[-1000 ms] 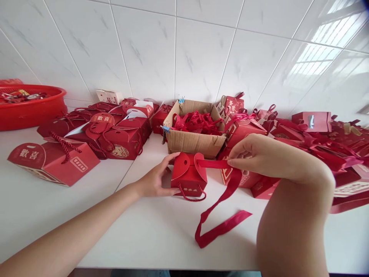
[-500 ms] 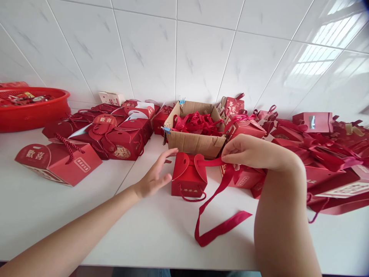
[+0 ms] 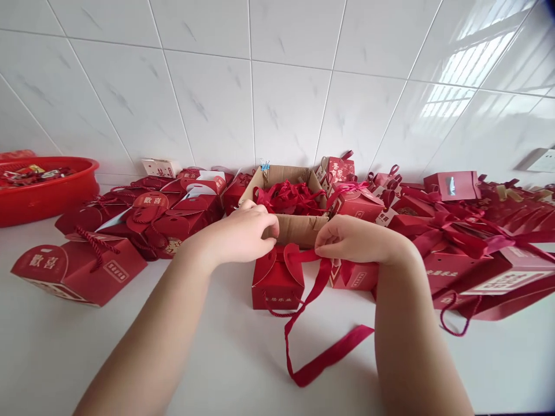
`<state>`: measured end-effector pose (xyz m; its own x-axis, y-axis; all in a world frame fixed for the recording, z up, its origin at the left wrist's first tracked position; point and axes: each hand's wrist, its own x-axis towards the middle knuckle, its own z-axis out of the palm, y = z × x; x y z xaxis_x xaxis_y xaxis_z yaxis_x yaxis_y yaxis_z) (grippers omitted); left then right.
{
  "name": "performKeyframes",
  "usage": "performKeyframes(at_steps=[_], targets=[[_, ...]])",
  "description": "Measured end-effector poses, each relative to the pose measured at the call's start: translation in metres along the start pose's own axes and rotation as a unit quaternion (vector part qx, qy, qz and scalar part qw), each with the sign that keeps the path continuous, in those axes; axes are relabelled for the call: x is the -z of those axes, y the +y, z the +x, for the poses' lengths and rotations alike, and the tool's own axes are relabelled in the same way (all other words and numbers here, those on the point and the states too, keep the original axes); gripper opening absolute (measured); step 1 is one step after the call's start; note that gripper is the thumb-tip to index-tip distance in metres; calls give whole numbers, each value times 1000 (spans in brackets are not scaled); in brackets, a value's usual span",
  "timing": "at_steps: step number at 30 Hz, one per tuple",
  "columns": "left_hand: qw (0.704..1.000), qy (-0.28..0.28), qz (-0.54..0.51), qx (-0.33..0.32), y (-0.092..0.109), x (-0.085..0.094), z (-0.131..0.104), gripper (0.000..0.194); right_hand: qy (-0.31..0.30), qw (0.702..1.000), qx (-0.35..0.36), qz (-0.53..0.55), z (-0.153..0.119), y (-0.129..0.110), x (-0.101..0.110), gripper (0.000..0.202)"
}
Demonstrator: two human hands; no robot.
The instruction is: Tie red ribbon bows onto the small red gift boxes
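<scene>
Amid clustered gift boxes (image 3: 191, 211), the right hand (image 3: 349, 240) pinches ribbon (image 3: 319, 281) at a corded red box (image 3: 277, 283) before a carton (image 3: 299, 230); the left hand (image 3: 243, 234), loosely parted, perhaps touching the box, hides the carton's corner.

A red basin (image 3: 56, 199) containing small wrapped packets (image 3: 37, 172) is positioned at the far left of the table (image 3: 225, 358). The rear wall (image 3: 288, 40) is white, grey-veined tile, with a white socket plate (image 3: 543, 160) mounted at the right edge.
</scene>
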<state>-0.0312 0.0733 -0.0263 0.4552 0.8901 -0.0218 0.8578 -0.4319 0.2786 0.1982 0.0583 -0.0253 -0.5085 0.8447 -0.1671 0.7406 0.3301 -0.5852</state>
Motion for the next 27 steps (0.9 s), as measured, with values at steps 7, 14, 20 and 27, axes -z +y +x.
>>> performKeyframes(at_steps=[7, 14, 20, 27], targets=[[996, -51, 61, -45, 12, -13, -5, 19, -12, 1000, 15, -12, 8, -1, -3, 18], [992, -67, 95, -44, 19, -20, -3, 8, 3, 1000, 3, -19, 3, -2, 0, 17], [990, -45, 123, -49, 27, -22, 1, 17, -1, 1000, -6, -14, 3, 1, -1, 17], [992, -2, 107, -63, 26, -15, 0, 16, 16, 1000, 3, -25, 3, 2, -1, 22]])
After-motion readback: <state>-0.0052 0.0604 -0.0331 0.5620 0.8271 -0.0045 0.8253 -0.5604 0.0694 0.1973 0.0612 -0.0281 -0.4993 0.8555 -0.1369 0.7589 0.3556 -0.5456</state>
